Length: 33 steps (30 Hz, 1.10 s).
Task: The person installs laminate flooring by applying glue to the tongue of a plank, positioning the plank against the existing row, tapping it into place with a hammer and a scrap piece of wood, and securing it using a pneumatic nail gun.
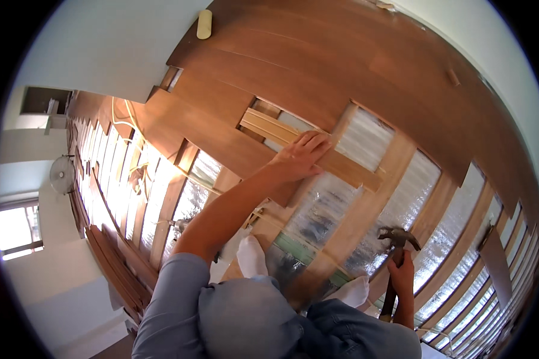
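A light-brown wood plank [350, 172] lies slantwise over the gap in the floor, its lower side facing up with grooved edges. My left hand [302, 157] is on the middle of this plank, fingers bent over it and thumb toward the near side. At the right, my right hand [402, 274] is wrapped round the handle of a claw hammer [397, 238], close below its metal head. The hammer head hangs over silver foil between the wooden battens [434, 200], apart from the plank.
Brown floorboards [317, 66] with a stepped edge cover the far side. Silver foil [323, 203] shows between battens. Several loose boards [117, 272] lie at the left, near a yellow cord [129, 113] and a fan [62, 175]. A pale yellow cylinder [204, 24] is by the far wall.
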Motion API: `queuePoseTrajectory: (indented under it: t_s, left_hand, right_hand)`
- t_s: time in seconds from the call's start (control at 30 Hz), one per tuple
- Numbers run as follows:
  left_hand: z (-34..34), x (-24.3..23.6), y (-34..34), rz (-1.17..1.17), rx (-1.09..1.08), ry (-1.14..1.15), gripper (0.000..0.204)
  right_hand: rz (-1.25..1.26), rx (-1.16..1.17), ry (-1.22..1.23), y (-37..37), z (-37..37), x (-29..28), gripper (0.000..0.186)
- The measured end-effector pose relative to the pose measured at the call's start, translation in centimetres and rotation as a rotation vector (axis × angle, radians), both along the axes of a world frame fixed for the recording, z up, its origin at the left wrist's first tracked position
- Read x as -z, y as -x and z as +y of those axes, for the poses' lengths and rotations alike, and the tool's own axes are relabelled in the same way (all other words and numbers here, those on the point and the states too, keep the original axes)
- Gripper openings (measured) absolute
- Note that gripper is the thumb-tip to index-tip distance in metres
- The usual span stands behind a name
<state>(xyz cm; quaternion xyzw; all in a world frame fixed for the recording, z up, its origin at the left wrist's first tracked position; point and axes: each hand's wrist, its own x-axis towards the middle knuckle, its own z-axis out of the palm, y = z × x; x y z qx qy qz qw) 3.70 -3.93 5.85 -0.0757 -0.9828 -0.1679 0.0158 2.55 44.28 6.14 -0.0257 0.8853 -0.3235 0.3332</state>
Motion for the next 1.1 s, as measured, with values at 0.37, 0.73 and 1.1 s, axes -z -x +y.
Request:
queuePoseTrajectory:
  t_s: [0.37,0.73,1.1]
  left_hand:
    - [-1.0,3.7,0.2,-0.032,-0.028,-0.044,0.07]
    - [-1.1,4.5,1.0,0.007,0.029,0.029,0.071]
    - [-1.4,3.3,0.6,-0.039,0.011,0.016,0.071]
  right_hand:
    - [-0.667,0.765,0.612,1.2,-4.6,-1.7,0.017]
    - [-0.081,1.049,0.8,3.0,-9.8,1.6,0.014]
    - [0.031,1.277,0.769,3.4,-10.9,-0.9,0.02]
